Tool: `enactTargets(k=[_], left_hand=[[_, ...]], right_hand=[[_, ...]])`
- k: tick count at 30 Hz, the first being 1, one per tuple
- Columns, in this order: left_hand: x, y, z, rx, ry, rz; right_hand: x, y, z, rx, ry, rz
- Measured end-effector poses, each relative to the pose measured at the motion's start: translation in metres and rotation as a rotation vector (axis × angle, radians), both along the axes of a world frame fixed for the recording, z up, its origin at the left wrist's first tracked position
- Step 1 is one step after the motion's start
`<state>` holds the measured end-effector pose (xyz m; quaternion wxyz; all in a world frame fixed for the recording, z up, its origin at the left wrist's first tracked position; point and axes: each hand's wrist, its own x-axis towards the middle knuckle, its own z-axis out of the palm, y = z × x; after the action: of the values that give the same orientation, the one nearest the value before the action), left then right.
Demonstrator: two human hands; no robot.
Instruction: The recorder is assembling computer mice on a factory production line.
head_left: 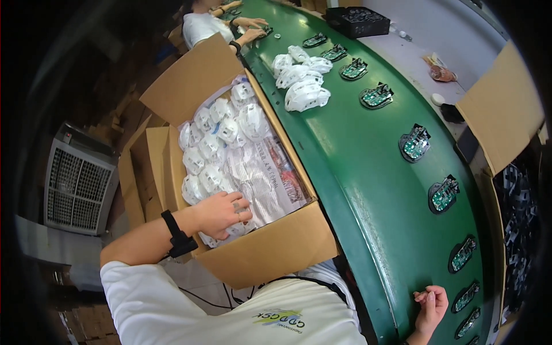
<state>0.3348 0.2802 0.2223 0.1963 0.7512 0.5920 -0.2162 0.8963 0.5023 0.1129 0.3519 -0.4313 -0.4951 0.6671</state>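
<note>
My left hand (223, 214) reaches down into an open cardboard box (270, 241), its fingers curled over a white plastic shell (236, 229) near the box's close end. The hand covers much of that shell. More rounded white shells (213, 148) lie along the left and far part of the box, beside clear plastic wrap (259, 181). Over the green conveyor belt (356, 190) at the lower right is my right hand (431, 307), its fingers curled in with nothing visible in them. The closest parts to it are black bases with green circuit boards (464, 296).
A row of such bases (415, 142) runs along the belt's right side. White shells (306, 95) are grouped farther up, near a co-worker's hands (250, 31). A box of black parts (520, 230) stands right; a black bin (356, 22) sits far back. A grey slatted unit (77, 181) stands left.
</note>
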Motion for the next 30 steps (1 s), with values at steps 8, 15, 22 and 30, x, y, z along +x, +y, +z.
enactTargets(k=[8, 15, 22, 30], left_hand=[[0.007, 0.074, 0.105, -0.317, -0.086, 0.450], [0.029, 0.243, 0.003, 0.621, -0.243, 0.415], [-0.027, 0.299, -0.051, 0.760, 0.193, 0.479], [-0.134, 0.217, -0.004, 1.104, -0.009, 1.150]], right_hand=[[-0.003, 0.006, 0.016, -0.030, 0.015, -0.001], [-0.007, 0.002, 0.013, -0.077, 0.092, 0.005], [-0.005, 0.003, 0.010, -0.103, 0.099, -0.013], [0.001, 0.014, 0.015, -0.127, 0.079, 0.000]])
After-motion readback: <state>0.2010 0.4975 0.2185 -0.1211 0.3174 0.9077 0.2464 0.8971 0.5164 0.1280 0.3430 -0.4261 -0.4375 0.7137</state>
